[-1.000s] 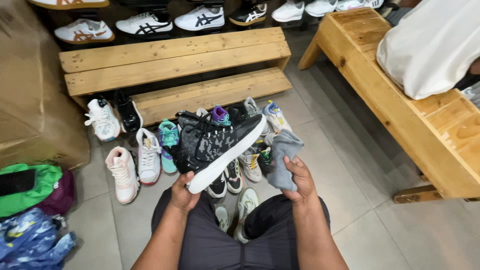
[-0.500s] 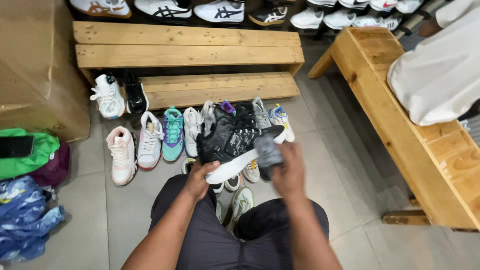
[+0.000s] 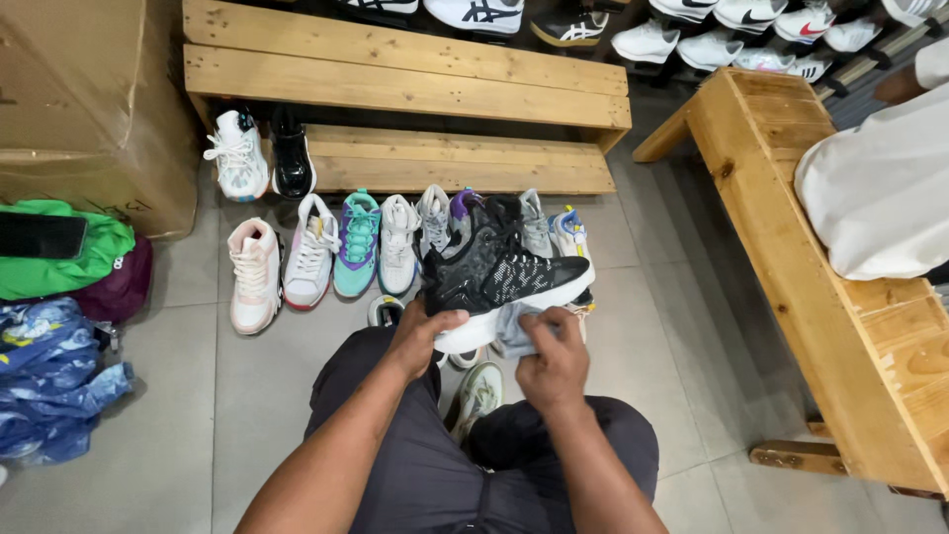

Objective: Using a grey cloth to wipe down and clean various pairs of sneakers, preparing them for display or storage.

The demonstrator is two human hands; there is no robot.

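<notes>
At the far left a cardboard box (image 3: 89,109) stands on the tiled floor (image 3: 188,396), with a green bag (image 3: 69,257) and a crumpled blue plastic bag (image 3: 49,381) in front of it. To the right of these, a row of shoes (image 3: 346,247) lies on the floor before a low wooden step shelf (image 3: 415,89); a white shoe (image 3: 237,153) and a black shoe (image 3: 292,153) sit beside its lower plank. The person sits with dark trousers (image 3: 435,465) showing at the bottom. The left hand (image 3: 425,331) has its grip closed around the heel end of a black sneaker (image 3: 504,272) with a white sole, holding it tilted in the air above the row, just over the knees. Just right of it, the right hand (image 3: 554,361) has its grip closed on a grey cloth (image 3: 514,331), pressed against the white sole of the sneaker. Further right a wooden table (image 3: 791,257) runs along the edge, and someone in a white garment (image 3: 880,198) sits on it. More shoes line the shelves (image 3: 732,25) at the top
</notes>
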